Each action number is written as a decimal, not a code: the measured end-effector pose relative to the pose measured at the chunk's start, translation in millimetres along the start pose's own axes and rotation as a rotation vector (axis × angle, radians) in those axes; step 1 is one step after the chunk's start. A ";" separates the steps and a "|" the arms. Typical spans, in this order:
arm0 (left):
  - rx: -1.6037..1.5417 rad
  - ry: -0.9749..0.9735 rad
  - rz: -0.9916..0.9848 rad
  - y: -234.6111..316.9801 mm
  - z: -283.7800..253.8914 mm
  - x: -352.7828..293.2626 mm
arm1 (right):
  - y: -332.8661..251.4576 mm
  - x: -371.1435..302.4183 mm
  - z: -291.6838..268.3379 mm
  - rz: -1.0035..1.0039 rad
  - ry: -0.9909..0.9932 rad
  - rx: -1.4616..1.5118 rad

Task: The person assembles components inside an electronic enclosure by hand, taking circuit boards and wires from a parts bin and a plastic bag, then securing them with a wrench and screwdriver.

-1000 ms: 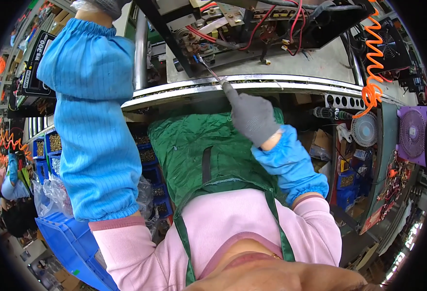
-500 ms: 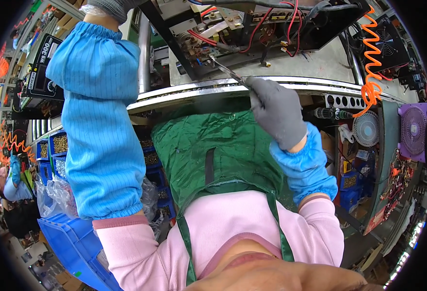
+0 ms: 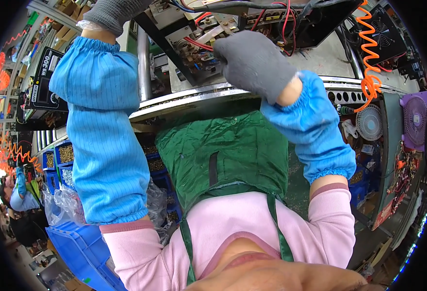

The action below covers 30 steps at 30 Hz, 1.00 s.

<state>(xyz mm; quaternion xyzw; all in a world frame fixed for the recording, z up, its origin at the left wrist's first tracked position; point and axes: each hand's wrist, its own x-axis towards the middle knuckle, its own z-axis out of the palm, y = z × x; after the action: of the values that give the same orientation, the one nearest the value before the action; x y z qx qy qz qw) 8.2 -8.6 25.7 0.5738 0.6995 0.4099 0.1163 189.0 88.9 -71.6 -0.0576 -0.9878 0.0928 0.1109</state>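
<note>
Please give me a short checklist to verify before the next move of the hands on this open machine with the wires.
1. Right hand gloved and closed in a fist: ok.
2. Tool tip seated on its spot: cannot tell, the glove hides it.
3. Left hand steadying the open chassis: cannot tell, cut off at the edge.
4. Red wires apart from the right hand: not ok, they run close beside it.
5. Sleeve covers on: ok.

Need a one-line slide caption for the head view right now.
Gray-gloved right hand closed at the wiring of an open electronics chassis on the bench edge; left hand raised beside it.
</note>
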 end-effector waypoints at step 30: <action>-0.042 0.009 -0.129 6.9 -1.0 -5.5 | 13.4 -73.4 35.2 0.156 0.183 0.247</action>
<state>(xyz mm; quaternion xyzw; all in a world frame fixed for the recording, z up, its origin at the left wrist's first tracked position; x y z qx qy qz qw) 14.2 -14.0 29.5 0.5231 0.7266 0.4190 0.1512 253.2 86.2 -123.2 -0.1282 -0.9472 0.2161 0.1992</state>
